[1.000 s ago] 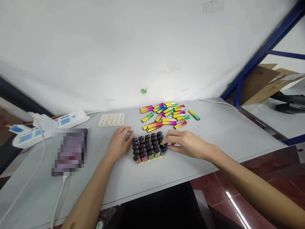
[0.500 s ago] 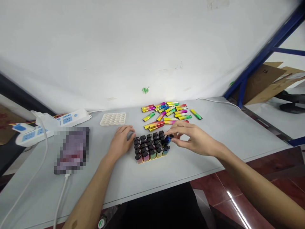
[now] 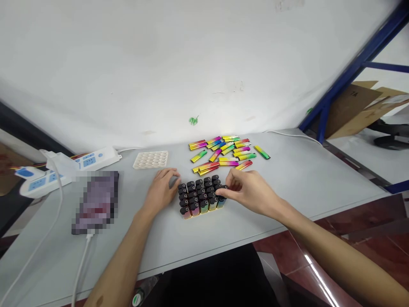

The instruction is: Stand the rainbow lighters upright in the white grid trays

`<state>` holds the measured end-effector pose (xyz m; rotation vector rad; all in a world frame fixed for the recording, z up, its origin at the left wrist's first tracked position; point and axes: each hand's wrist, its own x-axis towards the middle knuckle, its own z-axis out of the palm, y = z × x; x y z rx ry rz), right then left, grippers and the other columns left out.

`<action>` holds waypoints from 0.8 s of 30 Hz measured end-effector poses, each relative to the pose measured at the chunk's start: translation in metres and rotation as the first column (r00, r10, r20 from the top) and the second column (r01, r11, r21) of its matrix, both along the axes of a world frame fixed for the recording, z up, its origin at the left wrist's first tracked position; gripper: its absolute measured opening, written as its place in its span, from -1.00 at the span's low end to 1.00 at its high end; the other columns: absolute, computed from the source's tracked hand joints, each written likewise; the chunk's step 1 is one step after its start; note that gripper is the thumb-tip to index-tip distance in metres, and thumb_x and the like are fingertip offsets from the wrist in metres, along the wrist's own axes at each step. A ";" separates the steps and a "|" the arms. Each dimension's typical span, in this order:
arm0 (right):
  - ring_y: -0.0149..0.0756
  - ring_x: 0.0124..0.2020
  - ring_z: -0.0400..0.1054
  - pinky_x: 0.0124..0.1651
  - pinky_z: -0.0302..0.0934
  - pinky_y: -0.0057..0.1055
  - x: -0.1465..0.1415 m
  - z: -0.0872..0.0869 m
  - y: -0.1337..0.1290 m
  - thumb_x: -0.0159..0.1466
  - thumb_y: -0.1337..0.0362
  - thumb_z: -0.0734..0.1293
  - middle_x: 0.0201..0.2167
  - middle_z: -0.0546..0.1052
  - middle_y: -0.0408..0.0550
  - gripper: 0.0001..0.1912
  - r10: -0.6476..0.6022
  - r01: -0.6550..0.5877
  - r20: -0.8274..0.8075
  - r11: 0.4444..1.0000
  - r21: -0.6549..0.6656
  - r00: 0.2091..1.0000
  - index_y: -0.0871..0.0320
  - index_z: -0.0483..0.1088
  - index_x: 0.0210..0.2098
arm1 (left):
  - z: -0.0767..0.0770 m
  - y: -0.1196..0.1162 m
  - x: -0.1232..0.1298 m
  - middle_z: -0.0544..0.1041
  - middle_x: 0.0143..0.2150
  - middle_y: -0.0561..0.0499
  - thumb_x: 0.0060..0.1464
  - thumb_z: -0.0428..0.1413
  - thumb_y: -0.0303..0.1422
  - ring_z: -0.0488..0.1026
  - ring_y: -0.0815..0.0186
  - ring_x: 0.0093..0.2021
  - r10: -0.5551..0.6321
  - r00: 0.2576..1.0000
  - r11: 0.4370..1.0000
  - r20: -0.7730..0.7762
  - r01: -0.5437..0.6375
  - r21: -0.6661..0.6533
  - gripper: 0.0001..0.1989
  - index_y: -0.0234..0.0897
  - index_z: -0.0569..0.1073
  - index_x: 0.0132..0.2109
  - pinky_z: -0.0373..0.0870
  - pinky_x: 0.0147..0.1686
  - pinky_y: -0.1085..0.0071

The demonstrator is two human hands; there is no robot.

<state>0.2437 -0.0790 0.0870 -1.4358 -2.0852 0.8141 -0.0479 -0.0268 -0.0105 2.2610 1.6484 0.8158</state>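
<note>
Several black-topped lighters (image 3: 203,206) stand upright in tight rows, colourful bodies showing along the front. My right hand (image 3: 252,189) is at the right side of this block, thumb on the black top of a lighter in the right-hand column and fingers curled behind it. That lighter's body is mostly hidden. My left hand (image 3: 162,189) rests on the table against or just beside the block's left side, fingers apart and holding nothing. Beyond the block lies a loose spread of shiny multicoloured lighters (image 3: 228,162), on their sides.
A white tray with round holes (image 3: 151,160) lies behind my left hand. To the left are a phone (image 3: 97,200) with a white charging cable (image 3: 83,256) and a white power strip (image 3: 96,157). A blue metal frame (image 3: 324,121) and cardboard boxes (image 3: 358,106) stand at the right.
The blue lighter pinched in my right hand has gone down into the right side of the block. My right fingers have curled in. The left hand has stayed in place.
</note>
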 end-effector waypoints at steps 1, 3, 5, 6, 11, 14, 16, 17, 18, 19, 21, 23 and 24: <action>-0.35 -0.50 0.37 -0.46 0.20 -0.39 -0.002 -0.001 -0.001 0.22 -0.06 0.42 -0.51 0.52 -0.18 -0.62 -0.003 0.003 0.013 1.000 -0.011 1.000 0.08 0.29 -0.43 | 0.000 0.000 0.000 0.48 0.12 -0.10 0.26 0.00 -0.24 0.35 0.07 0.16 0.000 1.000 1.000 0.000 0.000 0.002 -0.82 -0.17 0.45 -0.12 0.29 0.18 0.03; -0.35 -0.50 0.37 -0.47 0.18 -0.39 -0.005 -0.003 -0.003 0.22 -0.06 0.41 -0.51 0.52 -0.20 -0.63 0.001 0.000 0.025 0.999 -0.038 1.000 0.07 0.28 -0.40 | -0.001 0.001 -0.001 0.48 0.12 -0.10 0.26 0.00 -0.24 0.34 0.08 0.16 -0.001 1.000 1.000 -0.002 0.001 0.003 -0.82 -0.17 0.44 -0.12 0.29 0.18 0.03; -0.35 -0.49 0.39 -0.45 0.18 -0.39 -0.007 -0.003 -0.004 0.24 -0.07 0.39 -0.49 0.53 -0.20 -0.63 -0.002 0.003 0.027 0.998 -0.057 1.000 0.07 0.28 -0.38 | -0.001 0.001 -0.001 0.48 0.12 -0.10 0.26 0.00 -0.24 0.35 0.08 0.16 -0.006 1.000 1.000 -0.001 0.006 0.001 -0.82 -0.17 0.44 -0.12 0.29 0.18 0.03; -0.35 -0.49 0.40 -0.45 0.19 -0.39 -0.008 -0.003 -0.004 0.25 -0.08 0.38 -0.49 0.54 -0.20 -0.63 -0.007 0.009 0.029 0.998 -0.061 1.000 0.07 0.28 -0.38 | -0.001 0.001 -0.001 0.48 0.12 -0.10 0.26 0.00 -0.24 0.35 0.08 0.15 -0.008 1.000 1.000 0.000 0.008 0.000 -0.82 -0.18 0.44 -0.12 0.29 0.18 0.03; -0.33 -0.50 0.40 -0.45 0.15 -0.37 -0.010 -0.003 -0.004 0.27 -0.08 0.35 -0.50 0.55 -0.17 -0.63 -0.068 0.070 0.085 0.997 -0.017 0.994 0.07 0.30 -0.41 | 0.000 0.000 -0.001 0.49 0.11 -0.10 0.26 0.00 -0.24 0.36 0.09 0.14 -0.014 1.000 1.000 0.013 0.014 0.009 -0.83 -0.17 0.44 -0.13 0.30 0.17 0.04; -0.30 -0.50 0.39 -0.46 0.13 -0.36 -0.009 -0.002 -0.005 0.27 -0.07 0.35 -0.51 0.54 -0.16 -0.64 -0.107 0.105 0.149 0.994 0.020 0.983 0.07 0.32 -0.43 | 0.000 0.000 -0.001 0.49 0.10 -0.09 0.26 0.01 -0.23 0.36 0.09 0.15 -0.011 1.000 1.000 0.013 0.011 0.004 -0.83 -0.16 0.44 -0.14 0.30 0.17 0.05; -0.29 -0.48 0.39 -0.46 0.12 -0.35 -0.010 -0.001 -0.006 0.26 -0.07 0.36 -0.51 0.55 -0.16 -0.64 -0.106 0.104 0.168 0.994 0.020 0.980 0.07 0.33 -0.43 | 0.000 0.000 -0.001 0.48 0.11 -0.09 0.26 0.01 -0.23 0.35 0.08 0.16 -0.012 1.000 1.000 0.009 0.012 -0.003 -0.83 -0.16 0.44 -0.13 0.29 0.18 0.05; -0.29 -0.48 0.39 -0.46 0.12 -0.36 -0.010 0.000 -0.006 0.25 -0.08 0.37 -0.51 0.55 -0.16 -0.64 -0.099 0.098 0.170 0.995 0.011 0.980 0.07 0.34 -0.43 | 0.000 0.000 -0.001 0.48 0.11 -0.10 0.26 0.00 -0.24 0.35 0.08 0.16 -0.015 1.000 1.000 0.007 0.015 -0.005 -0.83 -0.17 0.44 -0.13 0.29 0.18 0.05; -0.29 -0.47 0.39 -0.46 0.12 -0.36 -0.011 0.001 -0.006 0.25 -0.08 0.37 -0.51 0.56 -0.16 -0.63 -0.091 0.092 0.171 0.996 0.000 0.981 0.07 0.35 -0.43 | 0.000 0.000 -0.001 0.48 0.11 -0.10 0.27 0.00 -0.24 0.35 0.08 0.16 -0.016 1.000 1.000 0.005 0.016 -0.007 -0.82 -0.17 0.44 -0.13 0.30 0.17 0.05; -0.29 -0.47 0.39 -0.45 0.12 -0.36 -0.012 0.002 -0.006 0.24 -0.09 0.37 -0.50 0.56 -0.17 -0.63 -0.082 0.086 0.171 0.996 -0.012 0.982 0.07 0.35 -0.43 | 0.000 0.000 -0.001 0.48 0.11 -0.10 0.27 0.00 -0.24 0.35 0.08 0.16 -0.014 1.000 1.000 0.005 0.014 -0.007 -0.82 -0.17 0.44 -0.12 0.30 0.17 0.04; -0.29 -0.46 0.39 -0.45 0.12 -0.36 -0.013 0.003 -0.006 0.22 -0.12 0.38 -0.50 0.57 -0.17 -0.60 -0.064 0.072 0.173 0.996 -0.042 0.983 0.07 0.36 -0.44 | 0.001 -0.001 -0.001 0.48 0.12 -0.10 0.27 0.00 -0.24 0.35 0.07 0.16 -0.010 1.000 1.000 0.006 0.010 -0.010 -0.82 -0.17 0.44 -0.13 0.30 0.16 0.04; -0.28 -0.45 0.40 -0.44 0.12 -0.36 -0.013 0.004 -0.005 0.22 -0.15 0.37 -0.48 0.57 -0.15 -0.58 -0.050 0.060 0.164 0.996 -0.061 0.985 0.07 0.38 -0.46 | 0.002 -0.001 0.000 0.48 0.12 -0.09 0.26 0.00 -0.24 0.36 0.07 0.16 -0.003 1.000 1.000 0.005 0.003 -0.015 -0.83 -0.16 0.44 -0.13 0.31 0.16 0.04; -0.29 -0.44 0.40 -0.43 0.13 -0.36 -0.013 0.004 -0.005 0.24 -0.17 0.35 -0.48 0.57 -0.15 -0.56 -0.046 0.057 0.156 0.996 -0.065 0.987 0.08 0.38 -0.46 | 0.003 -0.002 0.000 0.48 0.12 -0.09 0.26 0.00 -0.24 0.36 0.07 0.16 -0.002 1.000 1.000 0.004 0.002 -0.016 -0.83 -0.16 0.44 -0.14 0.31 0.16 0.04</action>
